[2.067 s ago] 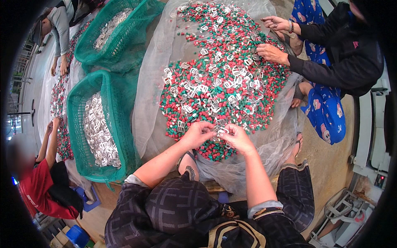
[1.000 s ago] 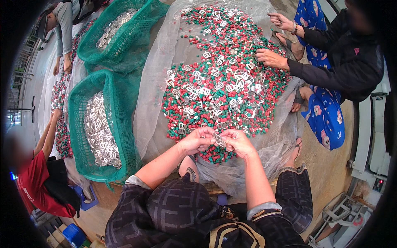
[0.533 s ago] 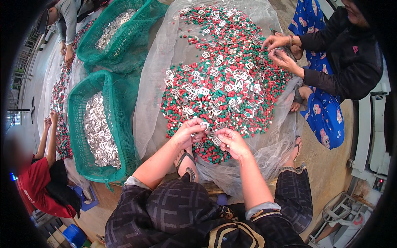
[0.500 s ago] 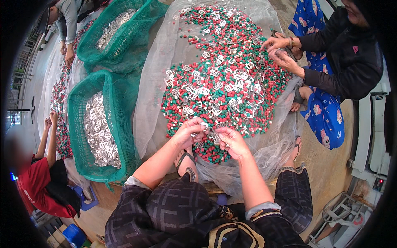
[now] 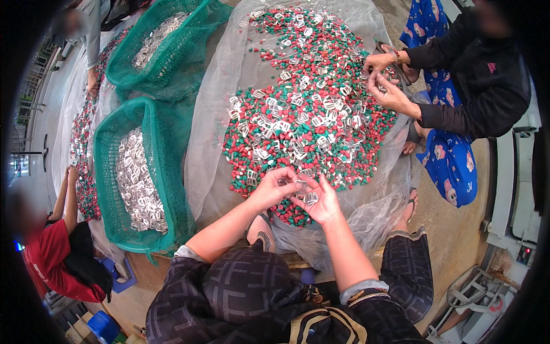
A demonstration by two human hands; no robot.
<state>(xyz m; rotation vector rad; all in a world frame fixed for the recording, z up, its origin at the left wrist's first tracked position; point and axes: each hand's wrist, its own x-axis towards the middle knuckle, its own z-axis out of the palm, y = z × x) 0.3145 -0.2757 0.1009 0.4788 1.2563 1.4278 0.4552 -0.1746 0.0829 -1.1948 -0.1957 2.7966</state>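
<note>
Over the near edge of a heap of small red, green and white pieces (image 5: pixel 269 132), my two hands are close together. My right hand (image 5: pixel 323 203) is turned palm up, its fingers curled around a few silvery metal buckles (image 5: pixel 310 198). At its fingertips, my left hand (image 5: pixel 275 189) pinches what looks like another buckle, partly hidden by the fingers. Many pale metal buckles (image 5: pixel 332 104) lie scattered through the heap, which rests on a whitish mesh sheet (image 5: pixel 209 137).
To the left stand a net-lined green basket (image 5: pixel 103 189) of buckles and a second green basket (image 5: pixel 117 66) beyond it. A person in dark sleeves (image 5: pixel 481 86) works at the heap's right side. Others sit along another strip of pieces (image 5: pixel 86 143) at far left.
My hands have come together; my right hand has turned palm up, showing buckles in it. The left has moved slightly right and down. The person at right has brought both hands closer together.
</note>
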